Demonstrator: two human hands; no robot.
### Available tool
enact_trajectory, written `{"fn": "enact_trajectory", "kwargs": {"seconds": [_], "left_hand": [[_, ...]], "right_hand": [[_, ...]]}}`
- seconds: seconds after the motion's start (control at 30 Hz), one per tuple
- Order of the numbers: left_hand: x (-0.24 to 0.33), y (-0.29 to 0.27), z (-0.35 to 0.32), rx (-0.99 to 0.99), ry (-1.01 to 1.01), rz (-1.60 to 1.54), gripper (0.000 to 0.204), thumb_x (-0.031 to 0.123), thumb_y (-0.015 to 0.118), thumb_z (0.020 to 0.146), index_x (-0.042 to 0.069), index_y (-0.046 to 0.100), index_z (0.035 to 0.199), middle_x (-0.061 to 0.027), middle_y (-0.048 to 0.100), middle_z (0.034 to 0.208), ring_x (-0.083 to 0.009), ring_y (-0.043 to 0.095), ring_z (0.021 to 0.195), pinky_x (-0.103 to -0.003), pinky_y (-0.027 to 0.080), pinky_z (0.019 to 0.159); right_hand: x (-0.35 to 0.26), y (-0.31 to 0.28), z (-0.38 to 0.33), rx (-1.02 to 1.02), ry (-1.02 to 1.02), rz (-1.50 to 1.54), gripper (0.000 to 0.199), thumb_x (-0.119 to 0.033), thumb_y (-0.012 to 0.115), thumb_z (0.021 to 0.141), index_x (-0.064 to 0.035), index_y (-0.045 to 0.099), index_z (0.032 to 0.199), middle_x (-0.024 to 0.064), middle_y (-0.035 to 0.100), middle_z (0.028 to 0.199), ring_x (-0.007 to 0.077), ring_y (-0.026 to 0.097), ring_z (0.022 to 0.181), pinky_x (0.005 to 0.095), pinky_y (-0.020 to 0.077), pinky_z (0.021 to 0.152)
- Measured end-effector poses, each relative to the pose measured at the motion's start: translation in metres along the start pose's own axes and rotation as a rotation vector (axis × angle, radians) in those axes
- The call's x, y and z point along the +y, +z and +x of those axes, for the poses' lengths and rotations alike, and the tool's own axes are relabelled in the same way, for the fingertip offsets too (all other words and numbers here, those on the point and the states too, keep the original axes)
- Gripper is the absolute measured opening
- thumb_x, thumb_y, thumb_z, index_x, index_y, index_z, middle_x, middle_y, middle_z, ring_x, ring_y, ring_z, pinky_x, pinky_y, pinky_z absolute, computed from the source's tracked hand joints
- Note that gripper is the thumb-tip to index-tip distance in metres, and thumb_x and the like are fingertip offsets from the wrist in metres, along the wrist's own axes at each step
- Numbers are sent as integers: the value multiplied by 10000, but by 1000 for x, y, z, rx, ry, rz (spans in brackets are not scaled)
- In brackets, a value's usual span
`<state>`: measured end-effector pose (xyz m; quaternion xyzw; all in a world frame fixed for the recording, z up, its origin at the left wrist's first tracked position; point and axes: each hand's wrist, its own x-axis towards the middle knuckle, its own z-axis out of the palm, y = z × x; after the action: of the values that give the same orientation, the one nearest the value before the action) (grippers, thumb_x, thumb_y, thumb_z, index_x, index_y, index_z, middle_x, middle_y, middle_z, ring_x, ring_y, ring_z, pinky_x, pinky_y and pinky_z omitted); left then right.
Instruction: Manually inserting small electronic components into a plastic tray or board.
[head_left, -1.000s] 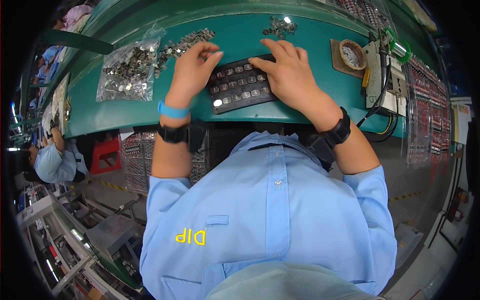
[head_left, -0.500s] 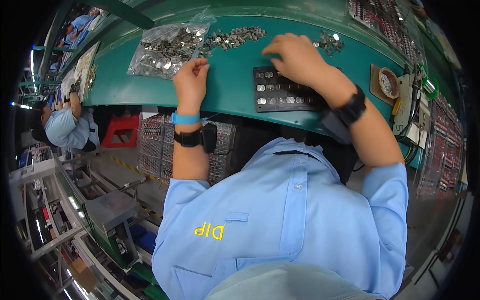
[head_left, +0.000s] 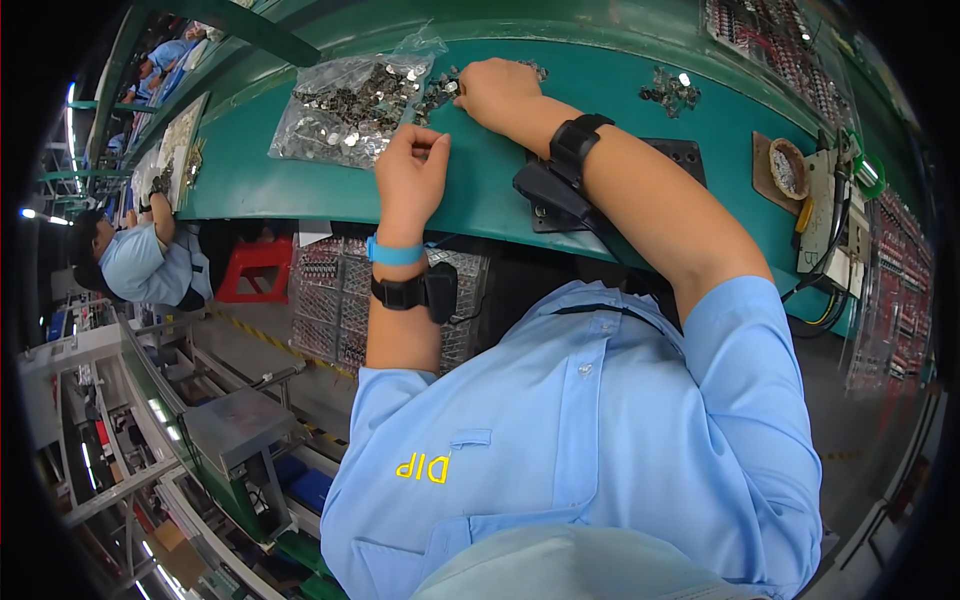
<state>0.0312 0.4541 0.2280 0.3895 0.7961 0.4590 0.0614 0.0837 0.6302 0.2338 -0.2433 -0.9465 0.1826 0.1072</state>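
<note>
My right hand (head_left: 502,93) reaches over a loose pile of small metal parts (head_left: 440,92), its fingers bent together at the near side of the pile; what lies between the fingertips is hidden. Beside the clear plastic bag (head_left: 305,140) full of the same silvery parts, my left hand (head_left: 411,180) is closed in a pinch above the table, and anything in it is too small to name. Under my right forearm lies a black tray (head_left: 688,160), largely covered by the arm and the black wrist device.
A smaller cluster of metal parts (head_left: 670,92) lies farther right on the green table (head_left: 330,190). Beyond it are a small bowl (head_left: 786,168), a green spool (head_left: 868,175) and cables. Clear trays of parts (head_left: 880,290) stand at the right edge. A co-worker (head_left: 150,260) sits at left near a red stool (head_left: 255,272).
My right hand has moved left from above the black tray to the loose pile, its forearm now covering much of the tray. My left hand stays pinched near the bag.
</note>
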Motion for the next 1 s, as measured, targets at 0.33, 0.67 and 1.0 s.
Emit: {"fn": "enact_trajectory", "kwargs": {"seconds": [0.33,0.67,1.0], "left_hand": [[42,12,-44,-130,-186,-675,87,84,675,943,2,657,919,-3,659,838,-40,577,729,-192,458,639],[69,32,-54,-405,-137,-571,179,62,711,904,-23,722,1062,11,649,789,-26,551,709,-188,446,610],[93,70,-49,-313,169,-255,157,60,707,902,-3,748,1040,5,672,791,-55,582,652,-199,470,574]], "right_hand": [[26,-53,-52,99,-183,120,195,-260,703,864,-76,716,926,132,713,853,323,688,835,446,534,701],[99,-85,-216,270,-133,189,156,-34,742,785,-45,704,936,118,703,927,292,677,829,360,544,693],[110,-60,-261,476,-341,-39,277,10,728,733,-20,719,1008,92,715,1031,279,676,926,394,569,789]]}}
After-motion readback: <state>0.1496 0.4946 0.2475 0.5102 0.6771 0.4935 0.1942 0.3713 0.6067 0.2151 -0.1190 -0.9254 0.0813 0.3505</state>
